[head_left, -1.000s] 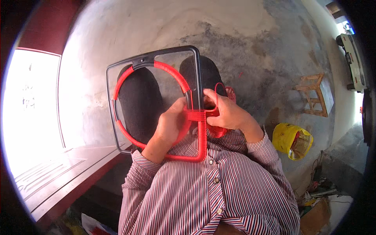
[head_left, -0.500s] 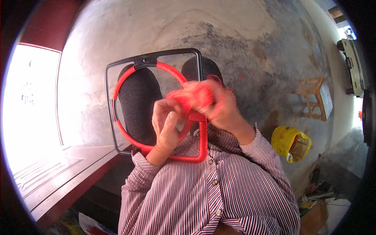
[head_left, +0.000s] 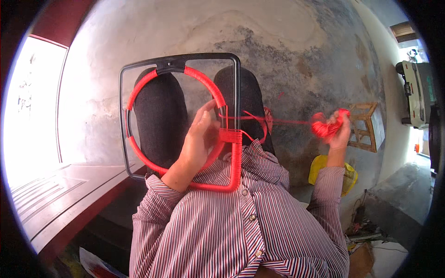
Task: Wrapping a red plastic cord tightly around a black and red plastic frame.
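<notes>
A black rectangular frame (head_left: pixel 122 99) with a ring inside it rests across my lap. Red cord (head_left: pixel 147 82) is wrapped around much of the ring, and also covers the frame's near right corner (head_left: pixel 235 178). My left hand (head_left: pixel 199 139) lies inside the ring with fingers stretched, its fingertips by the ring's bare black stretch on the right side. Out to the right, my right hand (head_left: pixel 340 134) is closed on a bundle of red cord (head_left: pixel 324 127). A strand runs taut from the bundle to the ring's right side, and a looser loop hangs beside the frame.
A yellow bag (head_left: pixel 316 169) stands on the floor behind my right forearm. Beyond my right hand is a small wooden stool (head_left: pixel 366 125). A wooden panel (head_left: pixel 69 194) extends along my left side. A stained concrete surface (head_left: pixel 287 51) lies ahead of my knees.
My right hand has swung from over the frame out to the right with the cord bundle, drawing the strand out. My left hand has shifted slightly and stays at the ring.
</notes>
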`<act>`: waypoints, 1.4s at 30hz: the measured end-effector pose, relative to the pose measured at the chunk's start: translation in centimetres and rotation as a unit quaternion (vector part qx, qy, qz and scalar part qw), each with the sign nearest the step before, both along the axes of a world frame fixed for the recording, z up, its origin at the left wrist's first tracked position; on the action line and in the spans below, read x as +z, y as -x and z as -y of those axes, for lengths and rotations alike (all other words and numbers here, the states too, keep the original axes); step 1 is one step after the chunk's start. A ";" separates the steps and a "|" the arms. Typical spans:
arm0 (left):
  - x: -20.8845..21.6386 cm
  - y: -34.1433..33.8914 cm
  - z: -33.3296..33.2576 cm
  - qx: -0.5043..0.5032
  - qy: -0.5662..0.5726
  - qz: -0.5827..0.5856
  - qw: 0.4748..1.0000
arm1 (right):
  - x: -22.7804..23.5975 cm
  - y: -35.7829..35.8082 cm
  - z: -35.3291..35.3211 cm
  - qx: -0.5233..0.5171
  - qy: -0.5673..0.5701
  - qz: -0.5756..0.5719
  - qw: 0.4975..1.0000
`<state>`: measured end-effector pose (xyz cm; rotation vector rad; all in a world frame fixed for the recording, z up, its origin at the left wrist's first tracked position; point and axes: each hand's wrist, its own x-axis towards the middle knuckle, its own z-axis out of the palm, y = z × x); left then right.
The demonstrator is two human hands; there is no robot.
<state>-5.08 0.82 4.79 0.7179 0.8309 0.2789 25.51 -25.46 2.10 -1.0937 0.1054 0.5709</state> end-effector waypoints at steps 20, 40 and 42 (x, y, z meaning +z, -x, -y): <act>0.8 -0.9 0.1 -0.012 0.068 0.096 0.993 | -1.8 8.7 -4.5 0.357 -0.087 -0.027 0.930; -0.1 0.3 0.0 -0.062 0.125 0.129 0.982 | 0.0 10.2 -8.0 0.212 0.153 0.014 0.965; 0.0 0.3 0.0 -0.059 0.142 0.139 0.978 | 0.9 10.1 -8.2 0.235 0.206 0.116 0.943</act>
